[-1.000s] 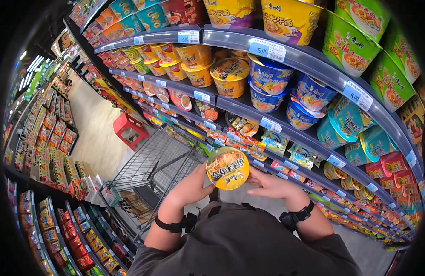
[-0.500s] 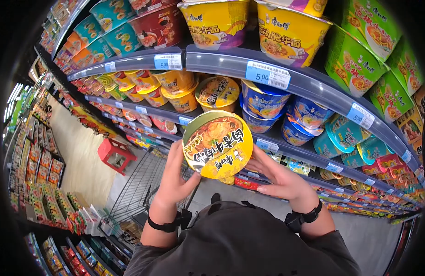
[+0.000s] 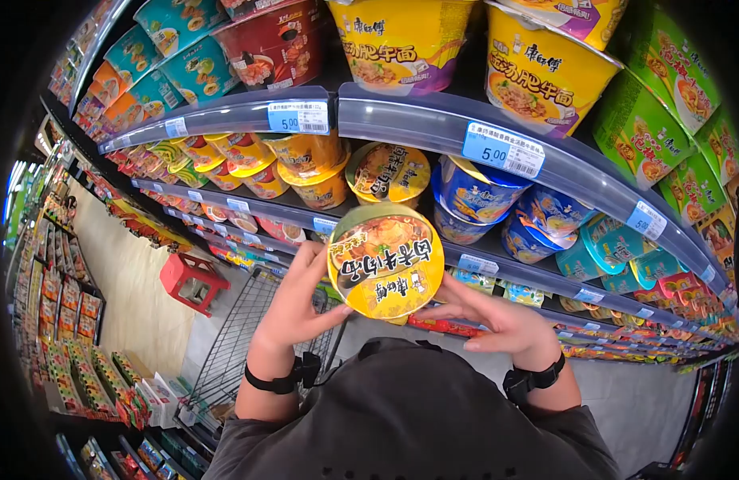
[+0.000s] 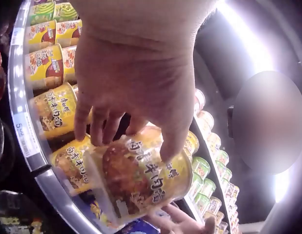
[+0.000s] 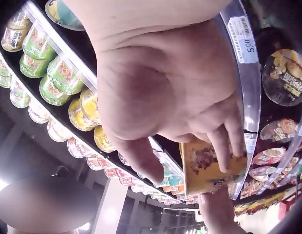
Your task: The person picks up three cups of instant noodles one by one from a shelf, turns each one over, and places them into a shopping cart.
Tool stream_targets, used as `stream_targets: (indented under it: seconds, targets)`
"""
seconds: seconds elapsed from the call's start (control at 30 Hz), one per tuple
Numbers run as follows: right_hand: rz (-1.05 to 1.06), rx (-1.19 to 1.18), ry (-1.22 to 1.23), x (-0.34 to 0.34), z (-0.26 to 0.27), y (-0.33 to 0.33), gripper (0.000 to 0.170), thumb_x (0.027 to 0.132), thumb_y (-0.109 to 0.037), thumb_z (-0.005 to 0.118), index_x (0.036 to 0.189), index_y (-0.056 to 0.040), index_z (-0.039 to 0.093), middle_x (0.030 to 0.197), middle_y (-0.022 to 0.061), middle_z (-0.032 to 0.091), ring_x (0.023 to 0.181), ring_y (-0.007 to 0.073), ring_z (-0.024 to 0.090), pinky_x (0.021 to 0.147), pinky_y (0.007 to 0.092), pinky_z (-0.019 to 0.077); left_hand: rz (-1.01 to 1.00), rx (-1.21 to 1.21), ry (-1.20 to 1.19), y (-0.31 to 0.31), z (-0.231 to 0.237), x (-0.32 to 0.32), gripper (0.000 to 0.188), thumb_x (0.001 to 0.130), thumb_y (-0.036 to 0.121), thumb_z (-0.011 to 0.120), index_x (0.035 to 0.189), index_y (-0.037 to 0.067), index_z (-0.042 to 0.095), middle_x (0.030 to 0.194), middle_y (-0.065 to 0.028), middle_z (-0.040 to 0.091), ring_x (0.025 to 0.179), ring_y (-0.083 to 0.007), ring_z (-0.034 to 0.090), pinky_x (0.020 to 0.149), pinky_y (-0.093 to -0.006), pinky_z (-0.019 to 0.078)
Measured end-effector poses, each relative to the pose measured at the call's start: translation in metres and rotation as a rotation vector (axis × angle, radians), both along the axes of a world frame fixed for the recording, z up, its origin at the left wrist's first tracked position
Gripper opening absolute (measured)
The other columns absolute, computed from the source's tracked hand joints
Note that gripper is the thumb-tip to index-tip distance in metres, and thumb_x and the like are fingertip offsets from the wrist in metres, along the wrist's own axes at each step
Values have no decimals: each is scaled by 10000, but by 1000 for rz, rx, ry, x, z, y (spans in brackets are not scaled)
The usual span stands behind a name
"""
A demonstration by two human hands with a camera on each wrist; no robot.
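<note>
A yellow noodle cup (image 3: 385, 264), its printed lid facing the head camera, is held between both hands. The left hand (image 3: 293, 308) grips its left side, with the thumb near the lower rim. On the other side, the fingers of the right hand (image 3: 497, 316) touch the cup, its thumb held away. In the left wrist view, the left hand (image 4: 136, 83) curls over the cup (image 4: 141, 175), with right fingers below it. The right wrist view has the right hand's (image 5: 165, 87) fingers lying along the cup's side (image 5: 209, 168).
Curved shelves (image 3: 433, 120) of noodle cups rise ahead and to the right. Similar yellow cups (image 3: 389, 172) and blue cups (image 3: 481, 192) stand just beyond the held one. A wire cart (image 3: 241, 328) and a red stool (image 3: 192, 282) are at the left.
Both hands and the cup have come up closer to the head camera since the earliest frame. The head view has shifted, with the upper shelf larger now.
</note>
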State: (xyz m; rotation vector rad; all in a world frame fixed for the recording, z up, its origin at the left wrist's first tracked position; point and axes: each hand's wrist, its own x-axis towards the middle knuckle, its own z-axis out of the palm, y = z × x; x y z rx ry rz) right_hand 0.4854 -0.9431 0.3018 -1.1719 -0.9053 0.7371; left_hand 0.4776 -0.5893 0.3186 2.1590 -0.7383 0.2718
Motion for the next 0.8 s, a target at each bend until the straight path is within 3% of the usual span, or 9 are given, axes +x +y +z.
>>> stream_targets:
  seconds: [0.1, 0.2, 0.3, 0.43, 0.53, 0.8]
  targets:
    - [107, -138, -7, 0, -21, -11, 996, 993, -76, 650, 1662, -85, -88, 1707, 231, 142, 1514, 344, 374, 1205, 442, 340, -37, 89, 100, -3, -2, -9, 869, 813, 244, 833, 1516, -47, 413, 1211, -199, 526, 1116, -353, 559, 989, -393, 475]
    - [248, -216, 41, -6, -35, -19, 956, 1020, -98, 626, 1663, -92, -81, 1704, 219, 155, 1505, 336, 382, 1190, 441, 368, -68, 215, 250, -12, -13, -23, 917, 811, 271, 845, 1545, -22, 379, 1386, -259, 520, 1284, -446, 525, 1068, -440, 462]
    - [277, -216, 123, -19, -51, -27, 938, 1037, -114, 609, 1663, -108, -89, 1697, 210, 183, 1498, 329, 389, 1183, 441, 379, -57, 238, 301, -27, -28, -45, 973, 799, 320, 863, 1559, -17, 357, 1435, -275, 505, 1334, -455, 502, 1096, -449, 450]
    - [282, -219, 191, -37, -72, -44, 943, 1042, -119, 603, 1664, -133, -105, 1695, 202, 193, 1505, 329, 377, 1189, 442, 373, 17, 253, 502, -52, -30, -85, 991, 774, 342, 880, 1547, -21, 378, 1437, -281, 519, 1333, -447, 515, 1116, -446, 435]
    - [281, -251, 184, -53, -88, -57, 945, 1041, -132, 612, 1666, -147, -97, 1684, 206, 220, 1514, 339, 357, 1195, 459, 366, 38, 289, 492, -63, -46, -117, 1033, 798, 369, 865, 1585, -10, 313, 1410, -276, 529, 1294, -452, 545, 1073, -440, 472]
    - [371, -243, 245, -91, -121, -74, 917, 1041, -126, 619, 1669, -128, -50, 1651, 254, 262, 1502, 363, 371, 1191, 467, 376, 46, 307, 598, -87, -61, -179, 1019, 817, 394, 848, 1582, -7, 307, 1392, -279, 556, 1263, -445, 575, 1062, -439, 483]
